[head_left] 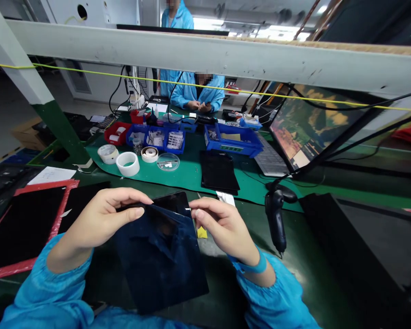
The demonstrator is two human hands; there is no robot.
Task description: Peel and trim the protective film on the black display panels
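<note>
A thin, dark glossy panel (162,260) tilts in front of me, reflections showing on its surface. My left hand (104,214) pinches its upper left edge between thumb and fingers. At the upper right corner, my right hand (222,224) has its thumb and fingertips closed on the edge. A slanting line crosses the panel near the top, with a blacker strip (173,201) above it; whether this is a separate film or sheet I cannot tell. Below my right fingers lies a small yellow piece (202,232).
Black sheets on red wrap (66,208) lie left. Beyond are tape rolls (128,164), blue bins (233,139), stacked black sheets (219,171) and a keyboard (272,157). A black handheld tool (276,214) hangs right. A white beam (205,52) crosses overhead; two people are opposite.
</note>
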